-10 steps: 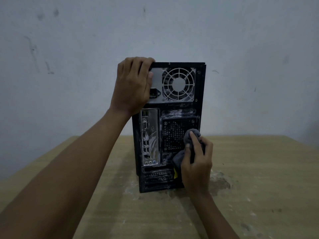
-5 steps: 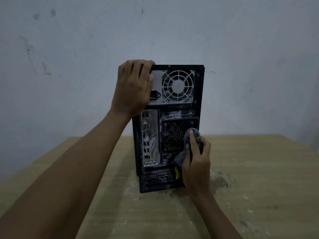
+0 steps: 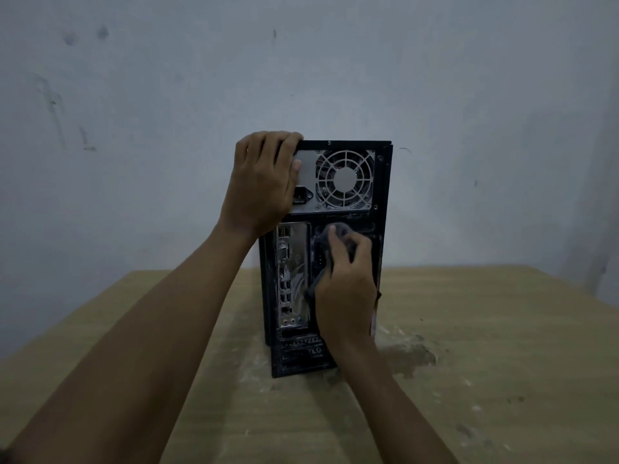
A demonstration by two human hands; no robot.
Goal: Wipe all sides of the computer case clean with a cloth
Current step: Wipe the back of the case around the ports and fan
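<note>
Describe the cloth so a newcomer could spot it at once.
Start at the black computer case standing upright on the wooden table, back panel facing the camera. Just below its round fan grille, the right hand presses a wad against the panel: the cloth, dark grey, soft and crumpled, unlike the hard metal around it.

One camera on the person's head, at the near edge of the worktop (image 3: 502, 363), looking forward and a little down, close to the back of the computer case (image 3: 382, 195), wall (image 3: 335, 61) behind the far edge
</note>
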